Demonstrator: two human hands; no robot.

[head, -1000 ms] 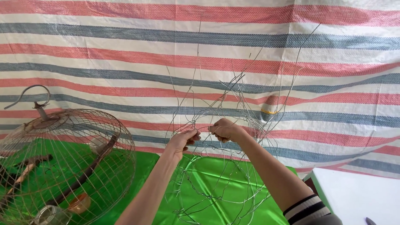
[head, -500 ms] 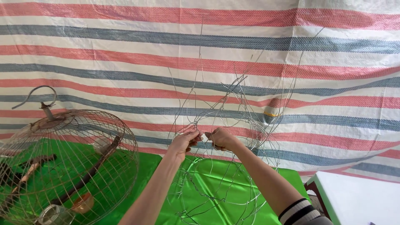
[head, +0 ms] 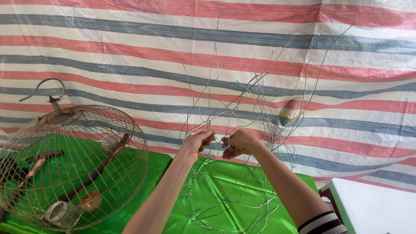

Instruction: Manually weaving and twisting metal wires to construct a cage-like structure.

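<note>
Hands at work on an unfinished wire frame [head: 229, 190] standing on a green cloth [head: 182, 216]: left hand [head: 197, 143] and right hand [head: 237, 143] close together, each pinching thin wire at the frame's upper ring, loose strands splaying upward. At left, tilted on its side on the same cloth, a finished round wire cage [head: 71, 164] with hook and perches. Behind, a striped tarpaulin [head: 208, 52].
</note>
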